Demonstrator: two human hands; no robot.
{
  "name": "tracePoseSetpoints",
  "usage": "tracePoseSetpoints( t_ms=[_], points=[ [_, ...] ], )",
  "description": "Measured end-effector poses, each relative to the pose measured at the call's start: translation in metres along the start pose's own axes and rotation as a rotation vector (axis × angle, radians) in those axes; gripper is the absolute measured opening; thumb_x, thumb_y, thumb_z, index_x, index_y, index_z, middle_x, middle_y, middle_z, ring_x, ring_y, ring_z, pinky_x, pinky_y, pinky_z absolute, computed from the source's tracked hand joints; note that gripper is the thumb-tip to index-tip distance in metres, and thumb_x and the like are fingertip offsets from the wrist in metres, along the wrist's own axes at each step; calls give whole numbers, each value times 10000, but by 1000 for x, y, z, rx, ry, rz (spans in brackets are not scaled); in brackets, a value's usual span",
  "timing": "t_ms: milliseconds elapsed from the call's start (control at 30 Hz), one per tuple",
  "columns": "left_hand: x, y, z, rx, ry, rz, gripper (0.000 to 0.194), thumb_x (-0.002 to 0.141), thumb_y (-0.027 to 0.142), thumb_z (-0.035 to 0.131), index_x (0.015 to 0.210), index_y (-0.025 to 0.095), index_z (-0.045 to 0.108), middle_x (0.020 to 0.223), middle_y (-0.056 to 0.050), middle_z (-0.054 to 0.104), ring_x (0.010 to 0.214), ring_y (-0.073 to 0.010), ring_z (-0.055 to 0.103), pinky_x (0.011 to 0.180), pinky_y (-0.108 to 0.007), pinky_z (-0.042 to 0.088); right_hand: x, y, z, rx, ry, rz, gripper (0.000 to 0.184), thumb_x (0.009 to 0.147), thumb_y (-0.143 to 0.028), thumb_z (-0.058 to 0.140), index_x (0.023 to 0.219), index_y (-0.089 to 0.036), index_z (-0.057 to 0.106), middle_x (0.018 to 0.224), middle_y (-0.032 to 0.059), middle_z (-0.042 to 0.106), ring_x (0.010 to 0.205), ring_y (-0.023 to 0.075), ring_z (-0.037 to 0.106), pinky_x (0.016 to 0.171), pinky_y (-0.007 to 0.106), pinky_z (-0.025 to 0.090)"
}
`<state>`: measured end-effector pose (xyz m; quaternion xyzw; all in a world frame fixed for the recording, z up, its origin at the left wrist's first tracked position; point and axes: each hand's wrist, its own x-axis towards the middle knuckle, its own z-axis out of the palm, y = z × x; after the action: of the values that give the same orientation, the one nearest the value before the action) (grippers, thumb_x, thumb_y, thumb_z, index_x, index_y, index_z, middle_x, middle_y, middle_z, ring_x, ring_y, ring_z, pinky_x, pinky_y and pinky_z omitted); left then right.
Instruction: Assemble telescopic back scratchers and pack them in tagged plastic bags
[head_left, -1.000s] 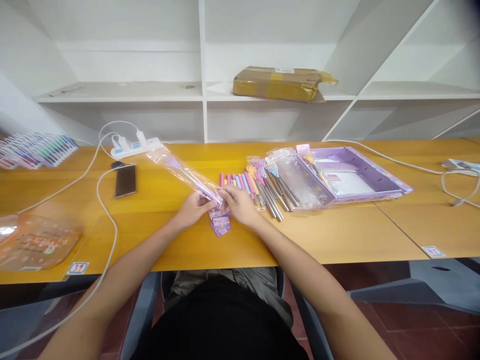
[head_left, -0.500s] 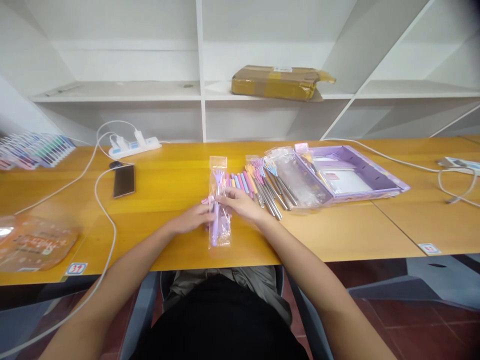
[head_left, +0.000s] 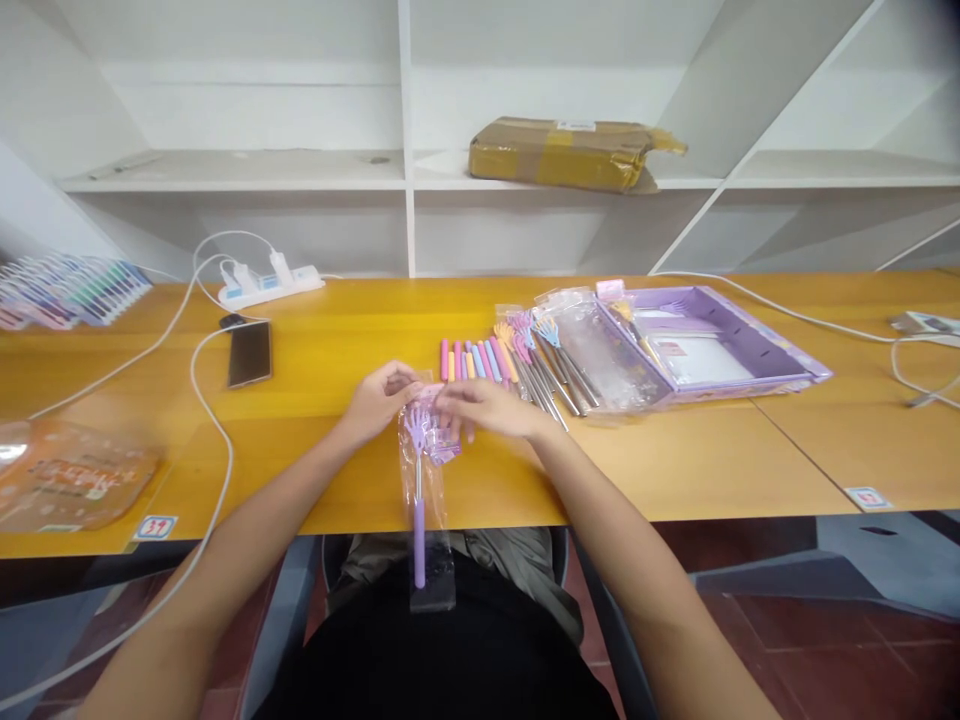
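Note:
My left hand (head_left: 381, 398) and my right hand (head_left: 486, 408) meet at the top of a clear plastic sleeve (head_left: 424, 500) with a purple hand-shaped back scratcher inside. Both hands pinch the sleeve's upper end by its small pink label. The sleeve points toward me, and its lower end hangs past the edge of the orange table (head_left: 322, 470) over my lap. Just right of my right hand lies a row of loose scratchers (head_left: 517, 365) with coloured handles and metal shafts.
A purple tray (head_left: 757, 350) with clear bags beside it sits to the right. A phone (head_left: 250, 353), a white power strip (head_left: 270, 285) and cables lie at the left, with an orange packet (head_left: 71, 485) near the left edge. A brown parcel (head_left: 570, 155) rests on the white shelf behind.
The sleeved scratcher has been turned end for end: it pointed away to the upper left, then lay upright on the table, and now hangs toward me over the edge. Both hands stayed on it.

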<state>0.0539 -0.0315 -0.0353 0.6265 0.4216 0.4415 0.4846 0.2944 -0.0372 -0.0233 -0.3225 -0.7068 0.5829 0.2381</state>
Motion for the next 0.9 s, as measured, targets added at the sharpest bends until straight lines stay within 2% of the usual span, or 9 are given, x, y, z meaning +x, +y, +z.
tracePoseSetpoints(
  t_ms=[67,133,233,333,533,633,700,800,900],
  points=[
    [-1,-2,1,63,15,-24,404,859,566,815,912,189,680,778,-6,697,709,-163,631,692,-291,480,7,12,-6,-252,331,-144,162,1048,-330,601,990,-206,689,842,25,742,726,161,686,685,304,552],
    [-2,-1,2,141,38,-27,414,913,595,737,850,194,662,730,8,654,675,-157,586,663,-286,441,13,22,-7,-508,486,-267,102,1021,-240,616,1043,-208,711,985,56,753,911,202,703,834,347,557],
    [-4,2,3,239,37,3,492,985,618,617,726,201,596,662,23,580,636,-146,530,644,-284,397,19,32,-4,-737,427,-297,243,1007,-208,653,1243,-213,709,1265,103,722,1158,249,685,951,371,540],
    [-6,6,4,281,-21,12,560,1023,633,544,659,208,544,598,28,549,590,-141,511,643,-287,391,21,35,1,-821,355,-228,348,1006,-206,684,1354,-223,680,1371,109,689,1193,253,688,955,363,540],
    [-8,0,6,316,-40,-22,678,1009,730,485,562,220,466,523,23,466,528,-134,434,571,-291,316,23,37,0,-820,337,-167,261,991,-158,716,1247,-205,722,1207,94,726,1052,226,695,913,335,522],
    [-8,-7,7,225,-57,-68,723,984,794,477,529,234,430,487,23,429,498,-132,404,544,-293,310,25,40,-1,-786,326,-203,157,999,-157,708,1147,-201,733,1145,76,715,1012,208,681,910,320,511],
    [-8,-10,7,152,-71,-70,747,964,833,479,517,236,437,480,13,447,506,-140,450,556,-291,352,26,41,-1,-772,332,-237,105,1011,-158,682,1093,-200,732,1126,76,705,1020,212,674,922,326,506],
    [-6,-13,7,76,-85,-48,780,925,899,463,513,237,455,486,-6,489,523,-153,516,583,-294,409,27,39,0,-759,411,-288,88,1011,-138,632,1001,-194,699,1079,86,688,1007,223,656,916,342,499],
    [-6,-14,6,59,-105,-43,791,911,927,439,519,239,460,480,-7,490,501,-149,508,573,-295,408,26,33,0,-683,563,-308,121,1010,-191,612,891,-206,625,911,52,652,860,210,619,811,336,486]
  ],
)
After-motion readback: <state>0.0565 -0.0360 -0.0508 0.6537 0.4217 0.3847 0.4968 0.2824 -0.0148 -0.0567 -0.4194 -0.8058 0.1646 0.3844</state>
